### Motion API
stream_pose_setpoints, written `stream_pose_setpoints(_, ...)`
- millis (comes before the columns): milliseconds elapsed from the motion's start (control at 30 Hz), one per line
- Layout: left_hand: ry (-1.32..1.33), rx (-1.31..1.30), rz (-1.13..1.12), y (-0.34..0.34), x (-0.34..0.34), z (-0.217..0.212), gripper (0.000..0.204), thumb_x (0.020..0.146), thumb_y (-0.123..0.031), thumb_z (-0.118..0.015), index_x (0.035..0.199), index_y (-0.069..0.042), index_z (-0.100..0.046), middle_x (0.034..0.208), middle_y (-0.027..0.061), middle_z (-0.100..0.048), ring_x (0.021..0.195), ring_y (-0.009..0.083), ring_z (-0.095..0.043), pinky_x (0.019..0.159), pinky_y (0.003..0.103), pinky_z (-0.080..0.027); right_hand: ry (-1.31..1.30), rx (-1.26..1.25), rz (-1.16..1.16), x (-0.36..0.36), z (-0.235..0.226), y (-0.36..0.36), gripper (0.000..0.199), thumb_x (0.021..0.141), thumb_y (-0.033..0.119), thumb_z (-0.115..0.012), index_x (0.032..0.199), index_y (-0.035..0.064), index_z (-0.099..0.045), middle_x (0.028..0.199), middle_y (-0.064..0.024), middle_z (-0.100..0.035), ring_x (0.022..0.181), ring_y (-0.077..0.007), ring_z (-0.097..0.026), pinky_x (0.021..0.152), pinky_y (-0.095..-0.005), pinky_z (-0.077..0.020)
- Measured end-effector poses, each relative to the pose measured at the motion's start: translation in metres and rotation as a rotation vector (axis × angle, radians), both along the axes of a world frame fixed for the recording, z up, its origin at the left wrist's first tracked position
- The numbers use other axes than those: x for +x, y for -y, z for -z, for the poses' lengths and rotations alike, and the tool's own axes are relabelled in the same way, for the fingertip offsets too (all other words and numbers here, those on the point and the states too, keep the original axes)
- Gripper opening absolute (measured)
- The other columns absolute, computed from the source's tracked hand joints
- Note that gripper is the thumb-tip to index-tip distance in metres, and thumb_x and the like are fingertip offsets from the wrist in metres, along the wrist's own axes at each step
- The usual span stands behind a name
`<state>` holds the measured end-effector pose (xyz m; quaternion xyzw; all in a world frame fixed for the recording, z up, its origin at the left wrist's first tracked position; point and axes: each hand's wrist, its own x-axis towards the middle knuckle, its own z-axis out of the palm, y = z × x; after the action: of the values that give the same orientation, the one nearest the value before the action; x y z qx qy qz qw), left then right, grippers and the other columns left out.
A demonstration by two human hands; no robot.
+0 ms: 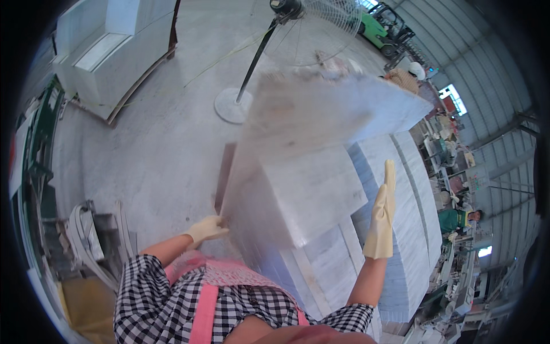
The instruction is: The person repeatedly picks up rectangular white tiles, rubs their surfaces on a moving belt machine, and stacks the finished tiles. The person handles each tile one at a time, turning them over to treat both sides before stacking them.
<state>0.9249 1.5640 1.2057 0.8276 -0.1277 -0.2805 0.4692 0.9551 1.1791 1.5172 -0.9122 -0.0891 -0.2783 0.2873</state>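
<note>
A pale stone slab (321,114), smeared by motion, stands tilted over stacked marble blocks in front of me. My left hand (207,228), in a cream rubber glove, is closed at the near left edge of the blurred slab; the fingertips are partly lost against it. To the right, my right hand (382,212) wears a matching glove. Its fingers stretch straight and together, palm flat, holding nothing, above the grey-white stone slabs (401,229). A block with a smooth pale face (315,195) shows below the tilted slab.
A pedestal fan with a round base (232,106) stands beyond the stack. Large stone blocks (123,63) rest on a pallet at far left. Metal machine parts (86,235) lie near my left side. Far right are a green forklift (381,31) and a person in green (455,219).
</note>
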Motion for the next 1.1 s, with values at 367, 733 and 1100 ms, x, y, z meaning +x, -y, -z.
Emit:
stream_pose_setpoints(367, -0.254, -0.146, 0.107, -0.031, 0.035, 0.087, 0.051, 0.086, -0.034, -0.069, 0.122, 0.003, -0.066, 0.114, 0.0165, -0.071, 0.104, 0.0258, -0.068, 0.091, 0.037, -0.052, -0.442, -0.432, 0.118, -0.014, 0.104, -0.090, 0.066, 0.098, 0.036, -0.046, 0.152, -0.0006, -0.035, 0.156, -0.0251, -0.036, 0.147, -0.0392, -0.030, 0.122, -0.0527, -0.0141)
stream_pose_setpoints(733, -0.420, -0.116, -0.220, -0.062, 0.037, 0.126, 0.038, 0.084, -0.031, -0.064, 0.102, 0.001, -0.073, 0.090, 0.0111, -0.074, 0.085, 0.0196, -0.068, 0.077, 0.033, -0.052, -0.484, -0.429, 0.136, -0.015, 0.096, -0.090, 0.068, 0.096, 0.035, -0.052, 0.151, -0.0011, -0.035, 0.155, -0.0270, -0.035, 0.146, -0.0402, -0.030, 0.121, -0.0530, -0.0144)
stream_pose_setpoints(1100, -0.447, -0.077, -0.197, -0.081, 0.057, 0.156, 0.036, 0.089, -0.033, -0.061, 0.097, 0.000, -0.073, 0.085, 0.0149, -0.074, 0.074, 0.0216, -0.070, 0.067, 0.034, -0.054, -0.466, -0.381, 0.141, -0.013, 0.092, -0.096, 0.068, 0.093, 0.034, -0.056, 0.150, 0.0012, -0.038, 0.154, -0.0249, -0.038, 0.146, -0.0375, -0.033, 0.122, -0.0518, -0.0156)
